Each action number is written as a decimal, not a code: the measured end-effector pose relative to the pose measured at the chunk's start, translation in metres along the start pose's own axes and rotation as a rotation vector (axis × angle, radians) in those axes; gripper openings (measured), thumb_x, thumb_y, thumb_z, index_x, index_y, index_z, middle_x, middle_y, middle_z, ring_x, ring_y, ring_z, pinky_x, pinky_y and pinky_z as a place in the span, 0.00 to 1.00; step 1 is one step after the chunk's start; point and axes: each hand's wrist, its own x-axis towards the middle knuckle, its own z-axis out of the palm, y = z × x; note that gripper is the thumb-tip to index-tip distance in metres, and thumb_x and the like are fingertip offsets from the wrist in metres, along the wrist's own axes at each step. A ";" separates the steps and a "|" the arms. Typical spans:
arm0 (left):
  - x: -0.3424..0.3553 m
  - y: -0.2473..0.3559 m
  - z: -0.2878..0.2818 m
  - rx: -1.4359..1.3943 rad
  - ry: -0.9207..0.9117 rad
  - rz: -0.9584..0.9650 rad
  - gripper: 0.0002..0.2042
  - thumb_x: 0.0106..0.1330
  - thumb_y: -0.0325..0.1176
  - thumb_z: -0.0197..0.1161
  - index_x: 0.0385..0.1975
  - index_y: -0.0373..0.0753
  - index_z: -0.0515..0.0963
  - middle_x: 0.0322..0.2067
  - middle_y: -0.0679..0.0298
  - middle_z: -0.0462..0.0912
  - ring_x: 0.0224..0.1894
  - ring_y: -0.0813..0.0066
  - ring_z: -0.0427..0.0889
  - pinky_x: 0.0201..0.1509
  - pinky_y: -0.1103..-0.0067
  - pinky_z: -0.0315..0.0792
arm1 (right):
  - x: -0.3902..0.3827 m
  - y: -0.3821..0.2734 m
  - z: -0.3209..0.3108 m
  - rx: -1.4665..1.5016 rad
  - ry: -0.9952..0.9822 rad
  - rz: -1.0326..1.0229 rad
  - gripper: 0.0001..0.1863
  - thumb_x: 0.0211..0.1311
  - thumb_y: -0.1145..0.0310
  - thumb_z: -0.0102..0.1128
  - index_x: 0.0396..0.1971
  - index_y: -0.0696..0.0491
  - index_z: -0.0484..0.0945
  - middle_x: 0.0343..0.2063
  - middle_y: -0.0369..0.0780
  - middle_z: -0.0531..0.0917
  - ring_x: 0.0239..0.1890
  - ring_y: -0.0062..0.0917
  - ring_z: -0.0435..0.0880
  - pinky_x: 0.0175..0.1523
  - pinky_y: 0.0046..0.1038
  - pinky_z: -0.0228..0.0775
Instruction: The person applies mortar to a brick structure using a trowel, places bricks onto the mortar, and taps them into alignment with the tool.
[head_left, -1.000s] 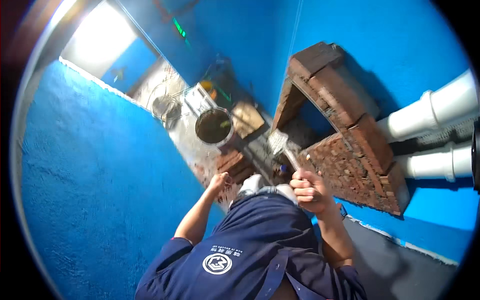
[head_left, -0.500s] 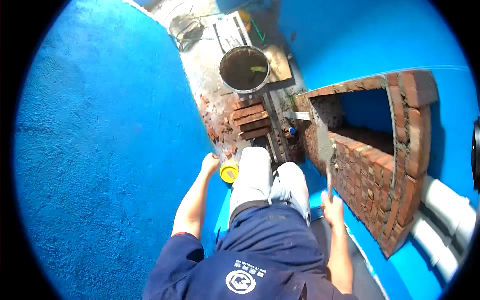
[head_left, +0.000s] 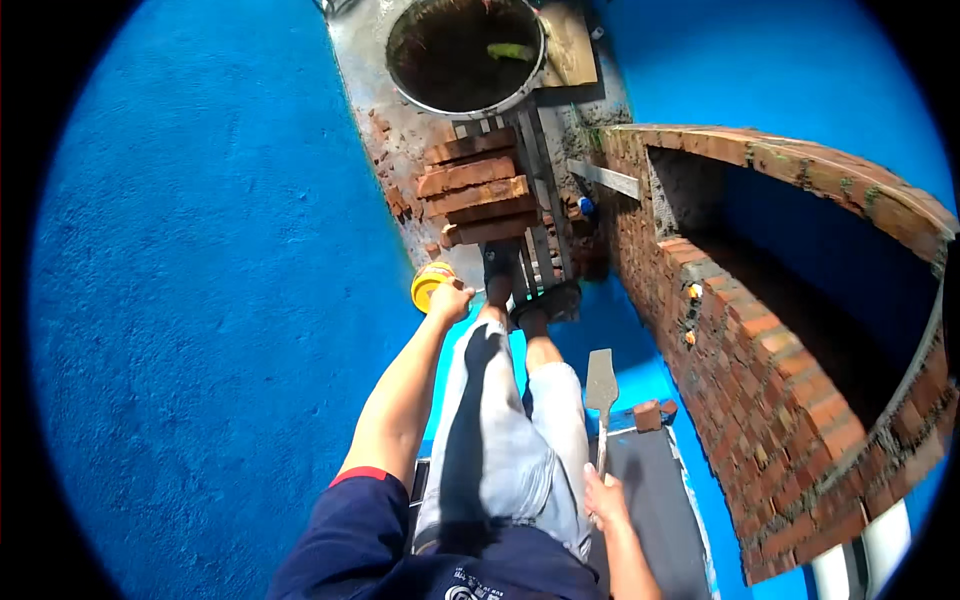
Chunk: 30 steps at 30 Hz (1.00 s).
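Note:
My right hand is closed round the handle of a bricklaying trowel, whose flat grey blade points away from me beside my right leg. My left hand, its fingers curled in, overlaps the near side of a yellow tub. Whether it touches the tub I cannot tell; nothing shows between the fingers. Beyond my feet lies a row of red bricks. Farther off stands a large round bucket with dark contents and a yellow-green thing inside.
On the right rises a brick structure with a dark opening and a curved top. A pale board juts from it. A blue wall runs along the left. Brick rubble edges the floor, and white pipes lie lower right.
My right hand has brought the trowel away from the brick structure, nearer my leg. My left hand has shifted over the yellow tub. The view has moved closer to the bricks and bucket.

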 end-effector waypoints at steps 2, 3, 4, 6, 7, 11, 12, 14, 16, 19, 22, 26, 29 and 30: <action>0.042 -0.015 0.028 -0.147 0.155 -0.067 0.28 0.57 0.48 0.64 0.50 0.30 0.73 0.45 0.42 0.80 0.51 0.46 0.77 0.58 0.65 0.69 | 0.022 -0.008 0.009 0.020 -0.008 -0.034 0.21 0.63 0.52 0.61 0.18 0.47 0.64 0.10 0.28 0.62 0.09 0.15 0.59 0.13 0.24 0.54; 0.056 -0.017 0.047 -0.105 0.254 -0.064 0.24 0.57 0.44 0.65 0.46 0.32 0.75 0.43 0.46 0.81 0.49 0.52 0.79 0.54 0.68 0.71 | 0.032 -0.004 0.011 0.033 0.008 -0.036 0.21 0.64 0.53 0.60 0.18 0.47 0.64 0.10 0.28 0.62 0.09 0.15 0.59 0.13 0.23 0.54; 0.068 0.003 0.065 -0.073 0.335 -0.045 0.19 0.57 0.41 0.67 0.41 0.33 0.76 0.41 0.51 0.82 0.46 0.58 0.81 0.49 0.71 0.74 | 0.044 -0.001 0.011 0.058 0.048 -0.040 0.21 0.64 0.53 0.60 0.17 0.47 0.64 0.10 0.28 0.62 0.09 0.15 0.59 0.13 0.23 0.54; 0.120 -0.045 0.081 -0.454 0.339 -0.276 0.18 0.58 0.41 0.65 0.40 0.33 0.74 0.35 0.54 0.81 0.37 0.60 0.81 0.37 0.70 0.75 | 0.062 0.002 0.017 0.063 0.003 -0.027 0.21 0.63 0.54 0.60 0.18 0.50 0.66 0.10 0.31 0.67 0.09 0.18 0.63 0.13 0.24 0.51; 0.135 -0.016 0.096 -0.890 0.117 -0.430 0.17 0.58 0.41 0.64 0.38 0.33 0.73 0.30 0.58 0.78 0.29 0.62 0.79 0.27 0.69 0.71 | 0.075 0.010 0.014 0.043 0.071 -0.016 0.21 0.64 0.53 0.59 0.18 0.50 0.67 0.10 0.31 0.67 0.08 0.18 0.63 0.12 0.24 0.50; 0.181 -0.041 0.122 -0.695 0.379 -0.334 0.15 0.56 0.36 0.57 0.36 0.29 0.74 0.33 0.47 0.78 0.32 0.52 0.79 0.33 0.66 0.72 | 0.097 0.007 0.017 -0.012 0.039 0.016 0.22 0.64 0.50 0.57 0.17 0.49 0.67 0.09 0.32 0.67 0.07 0.18 0.63 0.10 0.24 0.47; 0.176 -0.027 0.126 -0.559 0.432 -0.321 0.16 0.55 0.35 0.57 0.36 0.27 0.75 0.35 0.43 0.79 0.34 0.48 0.79 0.37 0.64 0.72 | 0.092 -0.001 0.016 -0.032 0.059 0.071 0.22 0.64 0.50 0.57 0.17 0.49 0.66 0.09 0.32 0.67 0.07 0.18 0.62 0.10 0.24 0.47; 0.148 0.037 0.114 -0.414 0.455 -0.327 0.18 0.52 0.33 0.58 0.38 0.24 0.75 0.38 0.37 0.78 0.40 0.42 0.78 0.44 0.62 0.72 | 0.095 0.000 0.010 0.006 0.085 0.088 0.22 0.65 0.52 0.57 0.16 0.49 0.64 0.09 0.31 0.66 0.06 0.18 0.61 0.10 0.24 0.49; 0.115 0.060 0.089 -0.351 0.614 -0.294 0.19 0.52 0.32 0.59 0.41 0.24 0.73 0.40 0.36 0.76 0.44 0.42 0.76 0.49 0.62 0.70 | 0.099 0.002 0.011 0.115 0.043 0.041 0.22 0.65 0.54 0.57 0.16 0.49 0.63 0.08 0.31 0.63 0.07 0.18 0.61 0.10 0.24 0.49; 0.105 0.037 0.061 -0.247 0.849 0.049 0.18 0.52 0.29 0.58 0.43 0.30 0.69 0.39 0.43 0.75 0.43 0.43 0.74 0.50 0.62 0.69 | 0.099 0.000 0.016 0.119 0.034 0.053 0.22 0.66 0.55 0.56 0.16 0.49 0.62 0.08 0.30 0.62 0.07 0.17 0.61 0.10 0.24 0.50; 0.091 0.037 0.030 0.104 0.967 0.334 0.19 0.51 0.29 0.61 0.46 0.37 0.70 0.43 0.52 0.73 0.49 0.53 0.71 0.53 0.64 0.65 | 0.097 -0.004 0.016 0.077 0.003 0.009 0.22 0.65 0.55 0.57 0.15 0.49 0.63 0.07 0.31 0.63 0.06 0.17 0.61 0.09 0.24 0.50; 0.082 0.068 -0.022 0.262 1.056 0.530 0.35 0.49 0.31 0.63 0.61 0.34 0.60 0.57 0.48 0.64 0.62 0.51 0.61 0.67 0.60 0.52 | 0.096 -0.011 0.022 0.028 0.046 0.081 0.23 0.65 0.54 0.57 0.14 0.49 0.63 0.07 0.31 0.63 0.05 0.18 0.62 0.09 0.25 0.50; 0.089 0.070 -0.019 0.173 1.041 0.459 0.36 0.49 0.31 0.62 0.62 0.32 0.59 0.58 0.48 0.62 0.63 0.51 0.59 0.68 0.60 0.51 | 0.099 -0.007 0.022 0.009 0.057 0.091 0.24 0.62 0.52 0.60 0.14 0.49 0.63 0.07 0.32 0.64 0.05 0.20 0.62 0.09 0.25 0.51; 0.086 0.070 -0.011 0.099 1.010 0.451 0.35 0.48 0.31 0.62 0.61 0.33 0.61 0.57 0.48 0.63 0.62 0.51 0.60 0.67 0.60 0.52 | 0.099 -0.005 0.021 0.013 0.058 0.097 0.24 0.62 0.52 0.60 0.14 0.49 0.63 0.07 0.32 0.64 0.05 0.20 0.62 0.09 0.25 0.51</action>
